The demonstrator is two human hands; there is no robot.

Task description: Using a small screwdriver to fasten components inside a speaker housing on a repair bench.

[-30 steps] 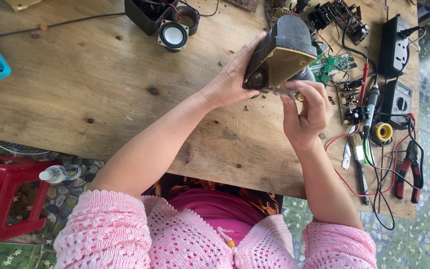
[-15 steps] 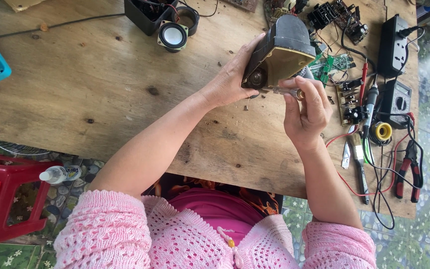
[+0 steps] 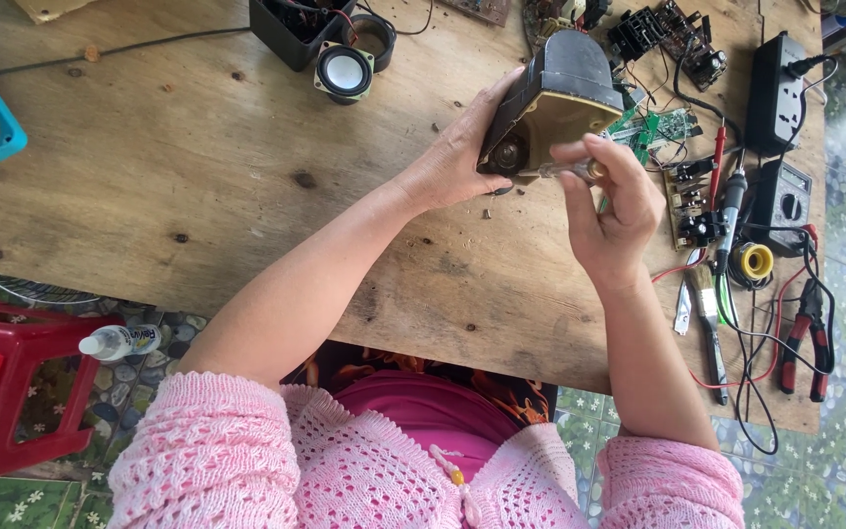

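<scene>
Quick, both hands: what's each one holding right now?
Left hand: closed on the side of the dark speaker housing, tilted above the table.
Right hand: fingers pinched on a thin screwdriver pointing into the housing.

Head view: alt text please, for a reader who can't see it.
Left hand grips a dark speaker housing above a wooden workbench; the right hand works a screwdriver into it. Circuit boards, multimeter and pliers lie right.

two hands (image 3: 457,167), one speaker housing (image 3: 560,83), one pliers (image 3: 805,338).
</scene>
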